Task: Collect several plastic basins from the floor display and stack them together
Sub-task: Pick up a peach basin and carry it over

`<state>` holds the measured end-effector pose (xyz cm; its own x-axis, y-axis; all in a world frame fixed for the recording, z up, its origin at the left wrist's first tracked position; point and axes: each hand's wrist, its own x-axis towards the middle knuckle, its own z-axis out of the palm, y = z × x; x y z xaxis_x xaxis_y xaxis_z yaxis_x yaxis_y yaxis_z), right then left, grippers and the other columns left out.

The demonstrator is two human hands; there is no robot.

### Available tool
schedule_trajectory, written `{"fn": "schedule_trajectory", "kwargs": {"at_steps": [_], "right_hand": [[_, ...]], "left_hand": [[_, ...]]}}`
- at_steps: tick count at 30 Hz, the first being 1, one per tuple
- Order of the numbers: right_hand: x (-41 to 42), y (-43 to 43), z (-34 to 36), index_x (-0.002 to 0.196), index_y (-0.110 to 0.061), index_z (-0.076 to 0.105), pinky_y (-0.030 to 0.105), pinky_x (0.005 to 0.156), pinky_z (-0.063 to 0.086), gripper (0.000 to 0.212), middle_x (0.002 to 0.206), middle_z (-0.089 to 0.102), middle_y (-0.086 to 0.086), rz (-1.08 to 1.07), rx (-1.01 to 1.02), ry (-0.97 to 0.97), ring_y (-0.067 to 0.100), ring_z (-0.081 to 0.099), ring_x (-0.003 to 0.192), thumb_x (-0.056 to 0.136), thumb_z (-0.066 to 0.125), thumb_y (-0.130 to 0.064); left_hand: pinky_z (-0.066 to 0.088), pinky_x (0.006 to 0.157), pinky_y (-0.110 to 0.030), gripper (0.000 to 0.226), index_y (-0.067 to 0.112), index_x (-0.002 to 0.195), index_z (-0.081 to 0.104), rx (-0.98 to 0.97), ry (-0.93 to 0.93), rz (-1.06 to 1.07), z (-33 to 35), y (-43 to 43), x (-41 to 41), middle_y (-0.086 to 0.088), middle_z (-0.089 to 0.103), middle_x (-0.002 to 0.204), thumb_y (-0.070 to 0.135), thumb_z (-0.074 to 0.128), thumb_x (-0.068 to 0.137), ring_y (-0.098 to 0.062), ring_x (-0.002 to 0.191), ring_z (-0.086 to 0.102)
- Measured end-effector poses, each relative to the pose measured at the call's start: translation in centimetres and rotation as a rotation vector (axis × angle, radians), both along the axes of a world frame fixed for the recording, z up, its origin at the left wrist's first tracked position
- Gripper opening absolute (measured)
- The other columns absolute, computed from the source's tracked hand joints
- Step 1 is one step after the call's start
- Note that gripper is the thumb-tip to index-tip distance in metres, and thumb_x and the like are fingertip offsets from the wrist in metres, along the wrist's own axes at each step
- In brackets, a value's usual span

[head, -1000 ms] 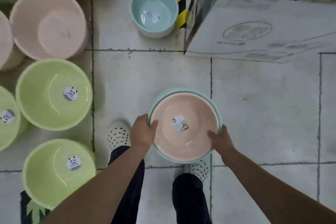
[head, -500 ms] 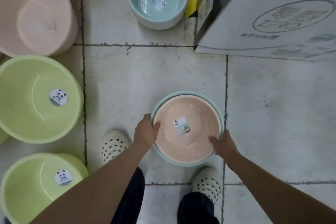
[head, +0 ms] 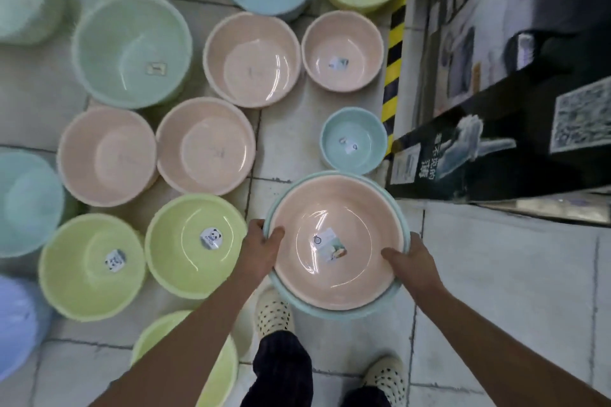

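At the far left edge of my feed sits a blue basin (head: 16,324), blurred. Next to it, two yellow-green basins (head: 89,264) stand side by side, each with a panda sticker inside. Above them are two peach basins (head: 105,155), rims touching, and farther up a big pale green basin (head: 132,49).

Toward the middle, the left hand (head: 261,248) grips the near-left rim of the stack. Its thumb is hooked over the edge and its fingers are out of sight underneath. The stack is a pink basin (head: 347,208) with a sticker on its bottom, nested inside a slightly wider teal basin (head: 330,314), of which I see only the rim. It is held between the two arms, in front of the legs, and covers the toe of the left shoe (head: 274,317). Just beyond it, a small teal basin (head: 353,140) stands on the floor.

The right hand (head: 413,261) clamps the opposite rim, thumb lying inside on the pink wall. The hands are apart, one on each side of the stack.

To the right come yellow-and-black striped tape (head: 393,69), then dark printed boxes (head: 496,142) and pale floor tiles (head: 512,274).
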<state>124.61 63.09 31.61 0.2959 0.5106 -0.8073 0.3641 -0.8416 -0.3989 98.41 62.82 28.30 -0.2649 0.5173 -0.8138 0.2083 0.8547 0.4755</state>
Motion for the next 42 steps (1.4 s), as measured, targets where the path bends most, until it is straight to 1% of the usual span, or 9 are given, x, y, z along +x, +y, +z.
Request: {"fn": "schedule_trajectory", "kwargs": {"at_steps": [4,8,16,19,22,27,33,37,42], "right_hand": [[-3.1,7.6,5.1,0.114,-0.013,0.056,0.037,0.078,0.049,0.032,0.103,0.063,0.011,-0.015,0.077,-0.036,0.029,0.060,0.093,0.084,0.065,-0.010],[-4.7,14.6,8.5,0.108,-0.020,0.056,0.037,0.079,0.051,0.027,0.102,0.063,0.010,-0.038,0.134,-0.022,0.029,0.061,0.093,0.084,0.065,-0.013],[-4.3,25.3,8.9,0.119,-0.019,0.058,0.041,0.084,0.054,0.037,0.102,0.065,0.008,-0.143,0.134,-0.057,0.030,0.062,0.094,0.083,0.065,-0.013],[-4.3,28.3,6.7,0.111,-0.020,0.059,0.044,0.083,0.055,0.029,0.090,0.062,0.003,-0.208,0.112,-0.114,0.029,0.062,0.089,0.083,0.066,-0.016],[-4.3,31.0,4.2,0.109,-0.019,0.055,0.042,0.083,0.054,0.024,0.097,0.061,0.007,-0.186,0.039,-0.137,0.030,0.060,0.091,0.087,0.066,-0.019],[-3.8,36.1,0.3,0.119,-0.014,0.055,0.033,0.075,0.048,0.034,0.107,0.061,0.011,-0.156,-0.021,-0.136,0.028,0.058,0.093,0.087,0.067,-0.019],[-2.4,43.2,-5.9,0.115,-0.011,0.063,0.040,0.083,0.055,0.033,0.107,0.067,0.015,-0.137,0.026,-0.199,0.032,0.064,0.095,0.083,0.068,-0.018],[-1.6,46.8,-11.5,0.117,-0.010,0.062,0.035,0.079,0.050,0.034,0.106,0.065,0.014,-0.155,0.065,-0.230,0.029,0.060,0.093,0.087,0.067,-0.023],[-1.0,49.8,-18.8,0.116,-0.012,0.061,0.049,0.091,0.053,0.034,0.112,0.066,0.016,-0.169,0.098,-0.225,0.036,0.062,0.102,0.086,0.068,-0.026]], "left_hand": [[0.051,0.091,-0.039,0.029,0.009,0.112,0.050,0.081,-0.004,-0.001,5.6,7.1,-3.3,-0.006,0.063,0.100,0.028,0.062,0.093,-0.027,0.097,0.063],[0.051,0.089,-0.040,0.031,0.008,0.110,0.049,0.118,0.000,0.019,8.7,13.9,-4.7,-0.008,0.063,0.099,0.030,0.062,0.093,-0.029,0.096,0.064],[0.052,0.094,-0.045,0.032,0.014,0.113,0.054,0.097,-0.023,-0.030,9.7,26.1,-4.1,-0.007,0.066,0.102,0.034,0.064,0.090,-0.030,0.099,0.066],[0.052,0.093,-0.042,0.039,0.016,0.116,0.062,0.111,-0.043,-0.092,8.1,30.5,-3.8,-0.006,0.070,0.103,0.037,0.065,0.083,-0.028,0.098,0.066],[0.053,0.090,-0.041,0.025,0.016,0.113,0.063,0.116,-0.040,-0.123,5.8,34.8,-3.8,-0.007,0.069,0.101,0.028,0.065,0.091,-0.026,0.095,0.066],[0.047,0.065,-0.023,0.017,0.020,0.107,0.061,0.133,-0.051,-0.201,2.0,41.1,-3.5,0.003,0.066,0.090,0.028,0.063,0.093,-0.011,0.080,0.062],[0.053,0.088,-0.039,0.023,0.019,0.107,0.063,0.110,-0.032,-0.205,-4.8,48.2,-1.9,-0.001,0.068,0.096,0.033,0.066,0.089,-0.024,0.093,0.066],[0.052,0.087,-0.036,0.028,0.018,0.112,0.065,0.145,0.029,-0.214,-9.8,51.4,-0.5,0.001,0.068,0.095,0.034,0.064,0.090,-0.023,0.092,0.065],[0.048,0.082,-0.033,0.023,0.016,0.105,0.065,0.183,0.141,-0.255,-16.1,54.2,0.8,0.003,0.065,0.089,0.034,0.061,0.091,-0.023,0.087,0.061]]}}
